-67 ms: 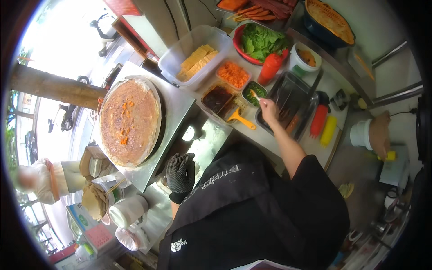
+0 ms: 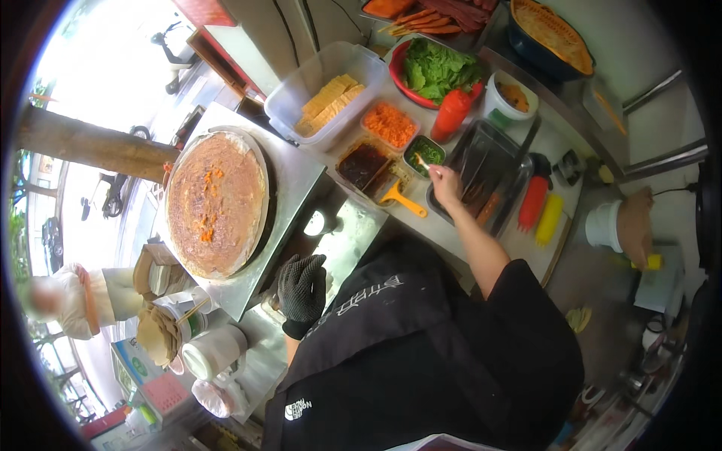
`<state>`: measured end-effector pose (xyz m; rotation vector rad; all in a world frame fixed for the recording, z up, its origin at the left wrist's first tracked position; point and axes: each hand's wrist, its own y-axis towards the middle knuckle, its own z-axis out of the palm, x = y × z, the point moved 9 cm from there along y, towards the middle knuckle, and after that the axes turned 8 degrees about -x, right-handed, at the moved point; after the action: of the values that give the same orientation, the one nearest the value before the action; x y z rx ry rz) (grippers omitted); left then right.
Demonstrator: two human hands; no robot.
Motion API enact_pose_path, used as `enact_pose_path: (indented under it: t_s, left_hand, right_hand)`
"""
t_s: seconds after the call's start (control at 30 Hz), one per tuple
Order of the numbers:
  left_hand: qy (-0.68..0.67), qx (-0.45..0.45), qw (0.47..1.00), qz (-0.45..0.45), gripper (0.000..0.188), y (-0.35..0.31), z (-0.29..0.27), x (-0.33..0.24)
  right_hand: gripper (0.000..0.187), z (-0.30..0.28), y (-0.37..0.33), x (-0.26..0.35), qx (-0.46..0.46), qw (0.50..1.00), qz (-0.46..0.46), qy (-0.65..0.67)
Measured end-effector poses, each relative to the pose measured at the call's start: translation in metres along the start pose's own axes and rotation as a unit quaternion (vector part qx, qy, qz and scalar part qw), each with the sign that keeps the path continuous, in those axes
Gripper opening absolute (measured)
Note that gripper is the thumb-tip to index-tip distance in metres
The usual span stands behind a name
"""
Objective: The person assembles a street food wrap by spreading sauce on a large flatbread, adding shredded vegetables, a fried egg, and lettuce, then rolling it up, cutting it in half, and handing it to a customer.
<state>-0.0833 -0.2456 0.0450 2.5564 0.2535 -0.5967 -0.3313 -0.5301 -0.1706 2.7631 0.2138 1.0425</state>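
My bare right hand (image 2: 447, 186) pinches a small spoon (image 2: 423, 162) with a pale handle. The spoon's tip is over a square tub of chopped green herbs (image 2: 429, 152). My left hand (image 2: 302, 289), in a dark knit glove, is curled near the griddle's front edge; whatever its fingers enclose is hidden. Left of the hands, a large round crepe (image 2: 214, 203) lies on the griddle, brushed with brown sauce. A line of orange bits (image 2: 209, 203) runs down its middle. Beside the herbs stand a tub of shredded carrot (image 2: 389, 125) and a dark sauce tub (image 2: 364, 167) with an orange-handled brush (image 2: 406, 200).
A clear bin of flat yellow crackers (image 2: 331, 104), a red bowl of lettuce (image 2: 440, 71) and a red squeeze bottle (image 2: 453, 114) stand behind. A dark tray (image 2: 481, 165) is at the right. A white canister (image 2: 215, 352) is near left. Another person (image 2: 79, 301) stands beyond the stall.
My right hand has shifted slightly, and the spoon's tip has moved a little within the herb tub. My left hand and the crepe stay as they were.
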Motion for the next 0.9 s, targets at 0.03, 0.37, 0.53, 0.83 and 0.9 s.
enact_pose_path:
  t_s: [0.03, 0.37, 0.53, 0.83, 0.9]
  left_hand:
    - [-0.006, 0.000, 1.000, -0.002, 0.019, 0.004, 0.002, -0.003]
    - [-0.003, 0.005, 0.999, -0.037, 0.019, 0.003, 0.011, -0.002]
    - [0.004, -0.004, 0.998, -0.058, 0.019, -0.007, 0.002, 0.005]
    - [0.012, -0.031, 0.997, -0.069, 0.020, -0.044, -0.026, 0.039]
    - [0.010, -0.027, 0.996, -0.080, 0.020, -0.047, -0.037, 0.041]
  right_hand:
    - [0.021, 0.012, -0.001, -0.001, 0.009, 0.999, 0.021, 0.024]
    - [0.013, 0.061, -0.042, -0.099, 0.026, 0.716, 0.531, 0.452]
    - [0.010, 0.053, -0.049, -0.102, 0.038, 0.654, 0.543, 0.526]
    - [0.014, 0.021, -0.025, 0.029, 0.146, 0.647, 0.426, 0.615]
    - [0.019, 0.019, -0.021, 0.092, 0.183, 0.664, 0.378, 0.619]
